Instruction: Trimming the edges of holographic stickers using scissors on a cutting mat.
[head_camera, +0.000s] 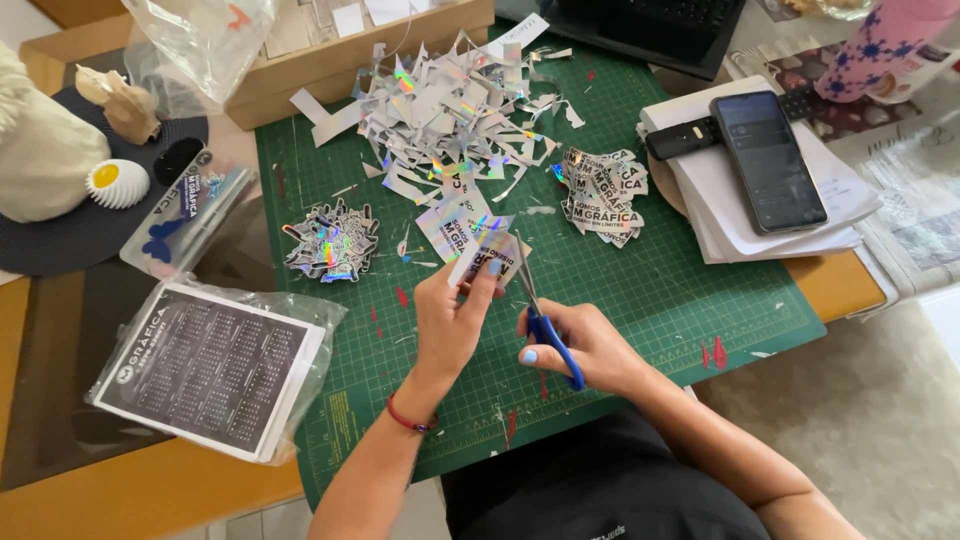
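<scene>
The left hand (450, 320) is clamped on a small holographic silver sticker sheet (488, 250), thumb and fingers pinching its lower edge and holding it just above the green gridded cutting mat (660, 290). The right hand (580, 345) is closed through the loops of the blue-handled scissors (545, 330), whose blades run up and slightly left from the hand, meeting the sheet at its right edge; the sheet's long axis tilts up to the right. The sheet lies directly above both hands, with the left hand nearer. Left of the sheet lies a small pile of cut holographic stickers (330, 245); right of it, a second stack of cut stickers (600, 190). Beyond the sheet sits a heap of silver offcut strips (440, 110). Far right of the sheet, a black smartphone (768, 160) rests on white papers. The mat covers a wooden desk (150, 490).
</scene>
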